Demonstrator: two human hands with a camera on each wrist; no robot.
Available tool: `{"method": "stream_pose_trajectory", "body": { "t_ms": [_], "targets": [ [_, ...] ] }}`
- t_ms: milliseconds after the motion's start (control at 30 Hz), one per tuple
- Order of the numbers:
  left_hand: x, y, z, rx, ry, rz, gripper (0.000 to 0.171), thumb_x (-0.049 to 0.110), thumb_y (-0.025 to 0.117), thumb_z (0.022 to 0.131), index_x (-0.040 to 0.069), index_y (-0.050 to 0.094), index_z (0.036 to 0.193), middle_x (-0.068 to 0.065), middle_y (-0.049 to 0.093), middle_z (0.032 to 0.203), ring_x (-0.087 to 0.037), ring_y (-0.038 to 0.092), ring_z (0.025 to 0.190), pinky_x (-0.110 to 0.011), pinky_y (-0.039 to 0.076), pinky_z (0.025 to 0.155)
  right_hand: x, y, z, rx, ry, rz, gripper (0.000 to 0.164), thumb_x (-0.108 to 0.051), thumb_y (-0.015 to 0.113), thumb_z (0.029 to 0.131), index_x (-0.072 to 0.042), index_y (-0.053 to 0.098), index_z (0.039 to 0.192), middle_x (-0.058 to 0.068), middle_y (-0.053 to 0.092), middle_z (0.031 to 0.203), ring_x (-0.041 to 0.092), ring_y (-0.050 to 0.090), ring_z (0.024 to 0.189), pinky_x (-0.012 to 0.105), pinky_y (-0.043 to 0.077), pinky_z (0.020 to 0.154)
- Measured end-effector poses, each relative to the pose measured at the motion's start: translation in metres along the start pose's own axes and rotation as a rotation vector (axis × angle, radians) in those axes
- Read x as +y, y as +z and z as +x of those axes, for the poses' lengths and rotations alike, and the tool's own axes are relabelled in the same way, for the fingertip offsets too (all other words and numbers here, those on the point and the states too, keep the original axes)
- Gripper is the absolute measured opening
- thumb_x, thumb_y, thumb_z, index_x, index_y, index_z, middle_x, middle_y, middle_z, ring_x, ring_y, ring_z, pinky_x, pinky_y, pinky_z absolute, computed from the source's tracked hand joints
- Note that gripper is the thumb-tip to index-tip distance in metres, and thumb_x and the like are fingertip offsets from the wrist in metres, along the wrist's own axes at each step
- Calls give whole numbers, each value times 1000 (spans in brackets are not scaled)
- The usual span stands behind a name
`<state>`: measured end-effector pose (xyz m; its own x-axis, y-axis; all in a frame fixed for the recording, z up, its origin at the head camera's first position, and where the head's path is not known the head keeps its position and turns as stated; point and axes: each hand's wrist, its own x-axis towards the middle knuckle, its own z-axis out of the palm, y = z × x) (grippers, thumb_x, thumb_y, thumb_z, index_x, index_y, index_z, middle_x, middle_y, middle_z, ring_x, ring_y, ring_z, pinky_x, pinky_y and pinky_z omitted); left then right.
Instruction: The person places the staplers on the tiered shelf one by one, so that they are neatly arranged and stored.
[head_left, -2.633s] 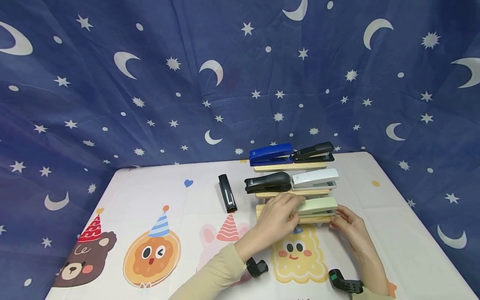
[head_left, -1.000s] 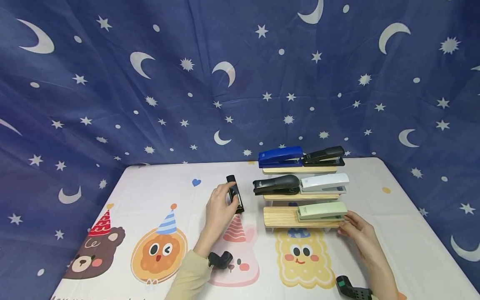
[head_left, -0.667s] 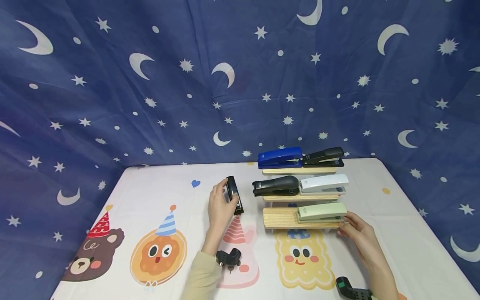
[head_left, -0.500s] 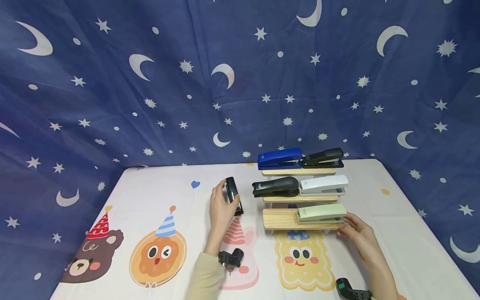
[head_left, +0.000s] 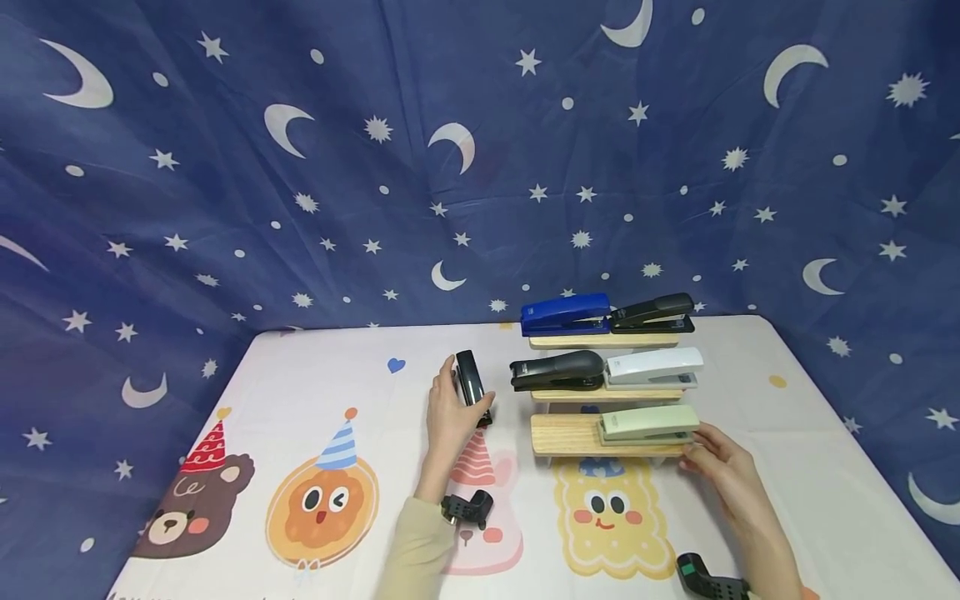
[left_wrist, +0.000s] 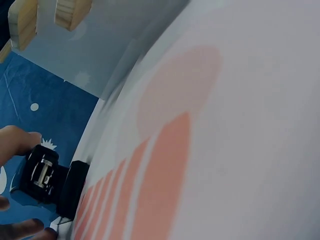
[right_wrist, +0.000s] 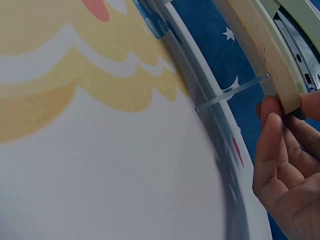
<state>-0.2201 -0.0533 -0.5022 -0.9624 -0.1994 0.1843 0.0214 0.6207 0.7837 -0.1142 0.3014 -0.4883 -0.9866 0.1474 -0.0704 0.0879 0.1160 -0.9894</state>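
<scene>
A black stapler (head_left: 470, 383) sits on the tablecloth left of the tiered rack. My left hand (head_left: 452, 421) is around it, thumb on its right side and fingers on its left; the left wrist view shows the stapler (left_wrist: 37, 175) end-on between thumb and fingers. My right hand (head_left: 723, 467) pinches the right end of the rack's lowest wooden shelf (head_left: 566, 435). In the right wrist view, the thumb is above the board (right_wrist: 270, 55) and the fingertips are below. A pale green stapler (head_left: 648, 423) lies on that shelf's right part.
The middle shelf carries a rounded black stapler (head_left: 558, 371) and a white stapler (head_left: 652, 367). On the top shelf are a blue stapler (head_left: 564, 315) and another black stapler (head_left: 652, 312). A starry blue curtain (head_left: 375, 167) hangs behind the cartoon-print tablecloth (head_left: 337, 375).
My left hand left the pale green stapler and went left to the black stapler. Its thumb has since shifted round to the stapler's right side. The right hand stays at the shelf end.
</scene>
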Motion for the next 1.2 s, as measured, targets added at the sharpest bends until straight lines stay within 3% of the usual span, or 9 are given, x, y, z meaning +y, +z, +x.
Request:
{"method": "stream_pose_trajectory", "body": {
  "t_ms": [200, 467, 833, 1033, 1200],
  "targets": [
    [1, 1, 1, -18, -3, -3, 86, 31, 80, 73, 14, 37, 146, -17, 59, 119, -31, 56, 103, -46, 46, 85, -1, -1, 0, -4, 6, -24, 52, -7, 53, 95, 17, 31, 136, -26, 59, 95, -5, 61, 84, 16, 52, 71],
    [4, 0, 2, -16, -26, -61, 73, 19, 76, 76, 15, 45, 142, -14, 65, 115, -28, 60, 98, -42, 46, 80, 0, 0, 0, 11, 14, -38, 51, -8, 53, 95, 15, 32, 136, -26, 59, 96, -5, 61, 84, 16, 52, 71],
    [5, -4, 3, 20, -13, -42, 66, 9, 73, 71, 14, 54, 134, -14, 66, 108, -28, 60, 92, -39, 47, 77, 1, 2, 1, 25, 13, -74, 50, -8, 52, 95, 14, 33, 137, -27, 58, 96, -5, 60, 84, 16, 53, 71],
    [4, -13, 3, 29, -26, -41, 63, 9, 72, 70, 13, 57, 131, -14, 66, 100, -25, 60, 83, -35, 46, 70, 1, 2, 2, 27, 18, -94, 50, -9, 51, 96, 13, 34, 137, -28, 57, 96, -5, 60, 84, 16, 53, 71],
    [7, -23, 4, 45, -30, -63, 62, 10, 71, 70, 15, 56, 131, -12, 66, 101, -25, 61, 85, -36, 47, 71, 1, 2, 2, 25, 15, -72, 49, -8, 52, 95, 13, 34, 136, -27, 58, 96, -5, 61, 84, 16, 53, 71]
  ]
}}
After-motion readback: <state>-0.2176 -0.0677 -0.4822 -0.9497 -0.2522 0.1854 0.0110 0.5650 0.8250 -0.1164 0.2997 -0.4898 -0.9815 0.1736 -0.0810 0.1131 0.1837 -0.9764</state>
